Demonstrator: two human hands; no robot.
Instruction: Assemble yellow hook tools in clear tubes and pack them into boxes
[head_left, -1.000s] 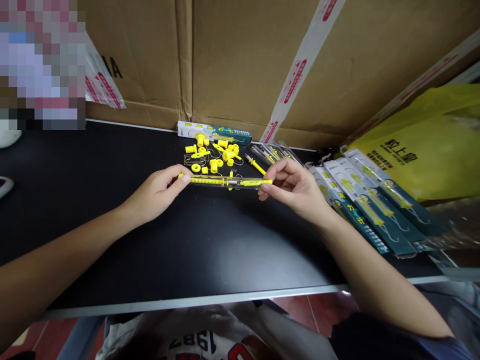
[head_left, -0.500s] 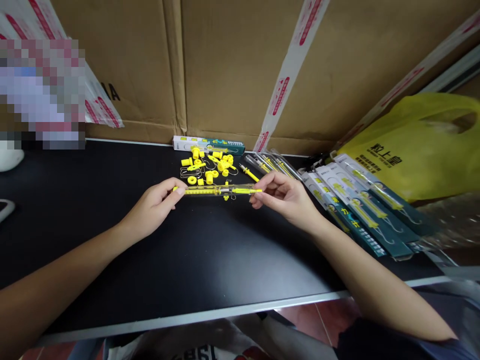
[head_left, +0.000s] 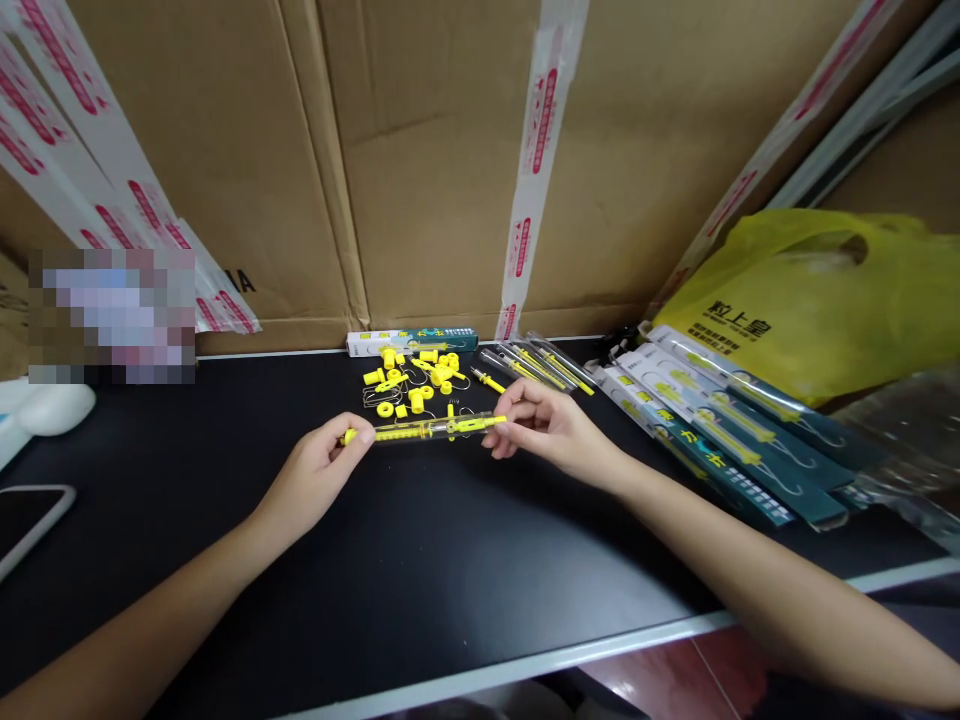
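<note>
Between my hands a clear tubular spring scale (head_left: pixel 409 432) with a yellow scaled insert lies nearly level above the black table. My left hand (head_left: pixel 319 460) pinches its yellow left end between thumb and fingers. At the other end my right hand (head_left: pixel 544 425) grips the yellow tip, its fingers curled. Just beyond the tube lies a pile of yellow plastic parts (head_left: pixel 417 402), such as caps and rings, mixed with metal hooks. Several clear tubes with yellow inserts (head_left: pixel 536 365) rest behind my right hand.
A long printed box (head_left: pixel 412 343) stands at the back against large cardboard (head_left: pixel 427 180). Several packaged spring scales (head_left: pixel 712 420) and a yellow plastic bag (head_left: pixel 757 300) occupy the right. To the left are a phone-like device (head_left: pixel 30 520) and a white rounded object (head_left: pixel 64 410).
The camera view has shifted, so the table and hands appear lower. Both hands still hold the spring scale, with its right end now slightly raised.
</note>
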